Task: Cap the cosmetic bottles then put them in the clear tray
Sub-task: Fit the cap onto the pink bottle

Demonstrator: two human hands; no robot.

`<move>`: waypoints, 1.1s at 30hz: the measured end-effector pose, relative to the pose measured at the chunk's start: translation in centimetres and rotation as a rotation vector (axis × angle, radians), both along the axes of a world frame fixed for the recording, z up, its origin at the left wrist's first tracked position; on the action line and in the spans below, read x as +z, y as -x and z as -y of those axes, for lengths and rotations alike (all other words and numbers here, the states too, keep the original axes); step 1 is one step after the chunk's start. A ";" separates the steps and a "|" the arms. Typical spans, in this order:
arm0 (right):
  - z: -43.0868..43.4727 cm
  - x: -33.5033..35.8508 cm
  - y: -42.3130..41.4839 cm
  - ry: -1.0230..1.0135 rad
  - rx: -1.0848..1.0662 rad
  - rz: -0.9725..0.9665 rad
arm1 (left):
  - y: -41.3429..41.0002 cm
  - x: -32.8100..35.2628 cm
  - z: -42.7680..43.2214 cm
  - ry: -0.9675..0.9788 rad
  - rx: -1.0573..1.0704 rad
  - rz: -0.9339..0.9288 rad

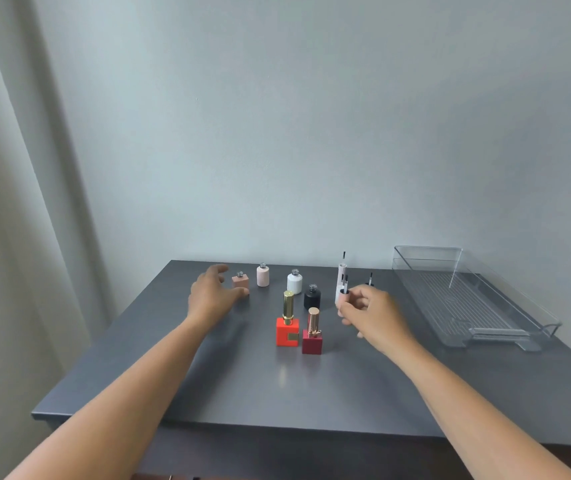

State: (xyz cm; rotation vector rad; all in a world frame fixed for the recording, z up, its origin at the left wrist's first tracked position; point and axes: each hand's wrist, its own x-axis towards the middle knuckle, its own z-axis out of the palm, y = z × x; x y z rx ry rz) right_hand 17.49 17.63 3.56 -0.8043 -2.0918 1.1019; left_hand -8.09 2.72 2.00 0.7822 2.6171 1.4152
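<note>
1. The left hand is wide open, fingers spread and lifted. It is set around the dusty-pink square bottle at the back left of the grey table. The thumb lies at the bottle's lower front, but contact cannot be confirmed.
2. The right hand has curled fingers and pinches the pale pink brush cap, brush end up, above the table.
3. Uncapped and upright in the back row are the pale pink round bottle, the white bottle and the black bottle.
4. Capped and upright, just beside each other nearer the person, are the orange-red bottle and the dark red bottle.
5. A tall white brush cap stands behind the right hand. A black brush cap shows just past the knuckles.
6. The clear tray lies at the back right with its far end near the wall, well apart from the bottles. It holds no bottle.
7. A bare strip of table separates the right hand from the tray's near wall. A broad bare area runs from the capped pair to the front edge, between the forearms.
8. The square bottle stands near the table's back left corner.
</note>
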 end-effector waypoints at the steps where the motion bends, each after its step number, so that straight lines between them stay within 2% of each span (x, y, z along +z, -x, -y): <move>1: 0.1 0.2 -0.1 0.001 0.003 -0.013 | 0.5 -0.3 -0.4 0.053 0.027 -0.007; 4: 0.3 0.7 -0.5 0.017 0.017 -0.046 | 1.4 -1.3 -1.5 0.152 0.050 -0.018; 13: 0.5 0.9 -1.0 0.067 0.040 -0.131 | 1.9 -1.7 -2.7 0.141 0.082 -0.060; 16: 0.5 1.2 -0.9 0.089 0.032 -0.163 | 1.6 -1.5 -2.2 0.053 0.067 -0.027; 24: 0.4 2.3 -0.6 0.094 0.008 -0.203 | -1.7 2.6 0.3 -0.412 -0.081 0.124; 30: 1.0 3.4 -0.8 0.098 0.087 -0.243 | -6.0 4.8 1.9 -0.454 -0.260 0.094; 33: 1.4 4.4 -0.7 0.135 0.115 -0.334 | -7.8 5.5 2.2 -0.436 -0.316 0.048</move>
